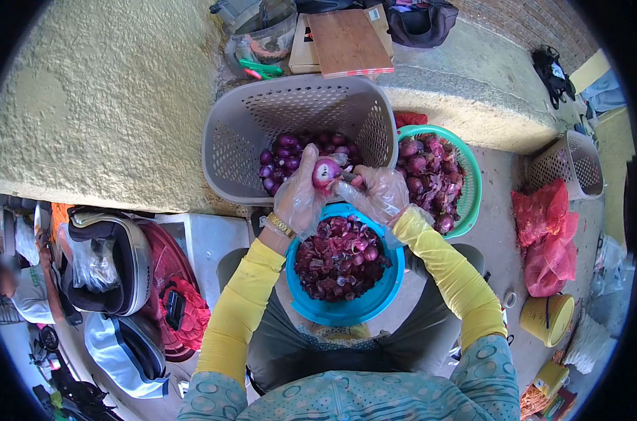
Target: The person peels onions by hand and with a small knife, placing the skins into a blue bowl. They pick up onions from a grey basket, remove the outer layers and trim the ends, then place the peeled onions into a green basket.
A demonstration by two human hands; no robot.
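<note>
My left hand (pixel 297 200), in a clear plastic glove, grips a red onion (pixel 325 172) with a pale patch on its upper side. Close beside it, my right hand (pixel 380 195), gloved the same way, has its fingers closed at the onion's right side. Something small and dark shows between those fingers; I cannot make out what it is. Below both hands, a blue basin (pixel 398 281) holds onion skins and a few onions. Just beyond them, smooth purple onions (pixel 285 156) lie in a grey perforated basket (pixel 217 140).
A green colander (pixel 474 189) of unpeeled onions and skins stands at the right. Red mesh bags (pixel 546 231), a yellow bucket (pixel 553 319) and another basket (pixel 578 165) are farther right. A scooter (pixel 132 266) stands left, with a person (pixel 31 291) beyond it. A wooden board (pixel 350 42) lies behind the basket.
</note>
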